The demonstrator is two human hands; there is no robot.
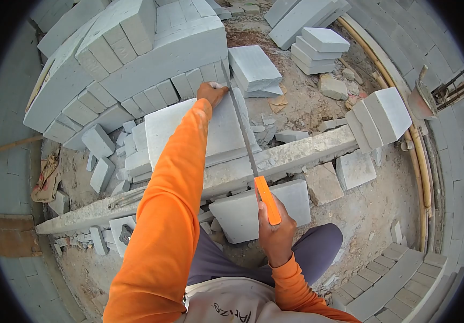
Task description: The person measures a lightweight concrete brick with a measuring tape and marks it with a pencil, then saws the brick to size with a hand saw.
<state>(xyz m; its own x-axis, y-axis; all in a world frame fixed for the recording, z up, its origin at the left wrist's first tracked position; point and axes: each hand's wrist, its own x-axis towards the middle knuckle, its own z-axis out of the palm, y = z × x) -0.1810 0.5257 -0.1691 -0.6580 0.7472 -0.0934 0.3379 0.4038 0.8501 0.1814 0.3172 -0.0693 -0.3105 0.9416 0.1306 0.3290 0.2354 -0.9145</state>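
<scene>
A grey lightweight concrete block [221, 132] lies flat on other blocks in front of me. My left hand [211, 92], at the end of an orange sleeve, presses on the block's far edge. My right hand [276, 232] grips the orange handle of a hand saw [267, 198]. The saw's long thin blade [238, 118] runs away from me along the block's right edge, its teeth down against the block.
A long concrete beam [296, 153] crosses under the block. Stacked grey blocks [135, 48] rise behind, more blocks [380, 116] and offcuts lie to the right, and small cut pieces [100, 156] litter the sandy ground on the left. A block wall [399, 274] curves at the lower right.
</scene>
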